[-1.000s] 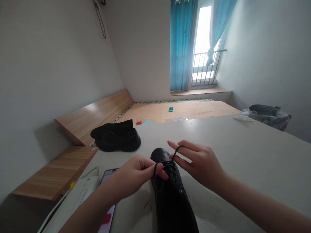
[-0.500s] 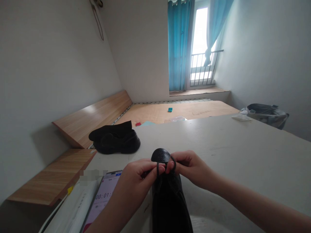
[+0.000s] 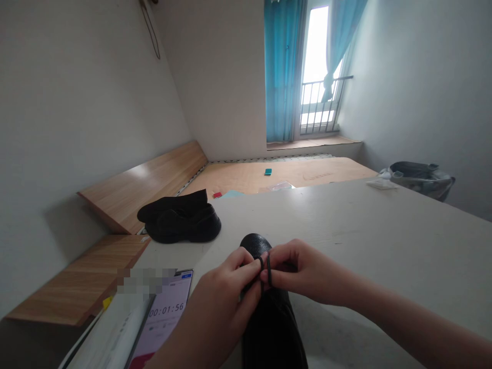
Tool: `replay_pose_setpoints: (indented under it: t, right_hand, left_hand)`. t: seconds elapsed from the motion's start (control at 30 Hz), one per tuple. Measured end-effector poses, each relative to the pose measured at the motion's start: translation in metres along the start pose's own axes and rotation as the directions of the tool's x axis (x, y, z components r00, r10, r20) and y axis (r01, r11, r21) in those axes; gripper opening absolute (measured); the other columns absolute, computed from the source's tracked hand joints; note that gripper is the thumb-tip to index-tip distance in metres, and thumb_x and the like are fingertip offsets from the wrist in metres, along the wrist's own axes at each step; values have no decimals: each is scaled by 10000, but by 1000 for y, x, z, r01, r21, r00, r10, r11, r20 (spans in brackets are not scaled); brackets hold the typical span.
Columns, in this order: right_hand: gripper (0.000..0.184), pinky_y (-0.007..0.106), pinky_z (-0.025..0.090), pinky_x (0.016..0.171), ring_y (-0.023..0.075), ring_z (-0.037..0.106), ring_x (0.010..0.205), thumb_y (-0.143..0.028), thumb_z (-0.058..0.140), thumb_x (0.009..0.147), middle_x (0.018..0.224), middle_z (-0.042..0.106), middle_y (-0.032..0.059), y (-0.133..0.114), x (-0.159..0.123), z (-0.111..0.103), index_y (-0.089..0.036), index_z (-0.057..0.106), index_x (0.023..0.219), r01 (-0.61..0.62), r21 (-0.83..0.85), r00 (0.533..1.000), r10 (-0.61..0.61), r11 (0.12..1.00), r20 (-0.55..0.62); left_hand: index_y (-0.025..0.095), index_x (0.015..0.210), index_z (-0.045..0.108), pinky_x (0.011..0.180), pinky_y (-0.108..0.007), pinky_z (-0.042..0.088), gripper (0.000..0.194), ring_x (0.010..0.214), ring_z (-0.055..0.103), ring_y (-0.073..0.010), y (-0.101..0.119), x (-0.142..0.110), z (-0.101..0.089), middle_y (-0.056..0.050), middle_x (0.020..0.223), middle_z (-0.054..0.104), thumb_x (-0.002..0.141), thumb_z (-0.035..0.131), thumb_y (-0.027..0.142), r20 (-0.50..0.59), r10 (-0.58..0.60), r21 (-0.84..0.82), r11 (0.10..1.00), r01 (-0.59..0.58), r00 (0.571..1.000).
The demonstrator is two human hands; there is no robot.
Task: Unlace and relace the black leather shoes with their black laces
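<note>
A black leather shoe (image 3: 271, 330) lies on the white table, its rounded toe (image 3: 255, 245) pointing away from me. Over its front my two hands meet, pinching dark shoelaces. My left hand (image 3: 236, 282) has a loop of lace between thumb and fingers. A second loop of shoelace (image 3: 269, 270) runs round the fingertips of my right hand (image 3: 294, 266), which are closed on it. The fingertips nearly touch, and they hide the place where the laces cross.
Other black footwear (image 3: 180, 218) stands at the table's far left. A phone (image 3: 165, 307) showing a timer lies left of my left arm, by a white object (image 3: 119, 328). A small white packet (image 3: 382, 183) is on the white table (image 3: 369, 225) near a grey bag (image 3: 421, 179).
My hands have come closer together over the shoe. The left fingers have curled and shifted right with the lace; the right fingers now hold their loop beside them. The view has tilted slightly.
</note>
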State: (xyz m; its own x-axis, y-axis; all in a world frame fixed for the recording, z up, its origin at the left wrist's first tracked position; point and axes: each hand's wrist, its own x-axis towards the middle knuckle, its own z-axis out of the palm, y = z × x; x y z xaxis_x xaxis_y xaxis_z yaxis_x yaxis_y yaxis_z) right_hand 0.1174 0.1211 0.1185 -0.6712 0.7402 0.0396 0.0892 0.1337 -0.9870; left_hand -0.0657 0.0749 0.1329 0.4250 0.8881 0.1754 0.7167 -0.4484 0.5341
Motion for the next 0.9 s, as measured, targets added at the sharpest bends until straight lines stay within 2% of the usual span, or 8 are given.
replay_pose_setpoints:
  t: [0.13,0.27,0.43,0.53,0.63,0.73,0.83,0.9]
  right_hand:
    - [216,246,282,540,98,380,605,-304,703,767,637,502,-21,-2,1,6,-112,648,684,-2,0,999,2,1000,-39]
    - [233,234,230,488,76,319,545,-267,709,725,558,425,-55,-1,4,10,-135,573,590,-38,-29,993,35,999,-117]
    - [249,227,217,486,69,308,547,-314,756,696,554,435,-52,0,6,5,-124,634,589,-91,59,993,96,994,-71]
    - [234,232,206,502,73,323,565,-330,772,685,580,477,-44,1,6,0,-122,671,644,-132,101,990,135,986,-28]
    - [260,243,168,499,69,280,548,-332,784,667,529,407,-63,1,5,-3,-124,643,601,-189,76,982,190,979,-12]
    - [225,248,168,495,72,297,545,-313,766,681,530,423,-58,-1,4,-4,-120,662,633,-201,18,979,201,979,-23]
    - [164,240,212,501,75,343,549,-276,729,704,566,499,-39,-4,2,-3,-115,705,724,-188,5,982,189,982,-18]
    - [166,236,232,501,75,360,545,-279,715,706,570,515,-33,-5,2,-2,-114,696,710,-186,2,982,186,983,-38]
  left_hand:
    - [227,1065,609,728,-302,445,272,819,595,-173,3,-1,1,-25,1017,542,927,377,190,34,-14,-66,998,16,999]
    - [207,1156,567,746,-336,472,316,845,596,-193,2,-2,5,-56,1077,502,920,358,184,47,-33,-75,996,36,998]
    - [239,1233,558,686,-286,479,353,761,574,-139,-2,-4,8,-46,1079,455,926,391,194,-12,-33,-138,990,31,999]
    - [277,1122,646,583,-235,430,297,734,547,-120,-3,-4,7,-28,1056,459,914,447,202,-87,-32,-131,991,20,996]
    - [267,958,693,622,-243,416,218,750,542,-127,-4,-2,5,-7,955,508,894,496,201,-155,9,-124,992,-28,988]
    - [224,838,647,646,-246,404,133,725,546,-125,-3,-3,5,16,827,546,862,524,182,-163,14,-142,989,-37,987]
    - [210,759,568,581,-251,344,89,645,520,-124,-2,-6,6,35,732,553,831,528,175,-159,-28,-39,999,22,987]
    - [211,746,550,564,-259,315,71,616,510,-131,-2,-7,6,39,698,554,815,543,197,-176,-51,31,998,58,983]
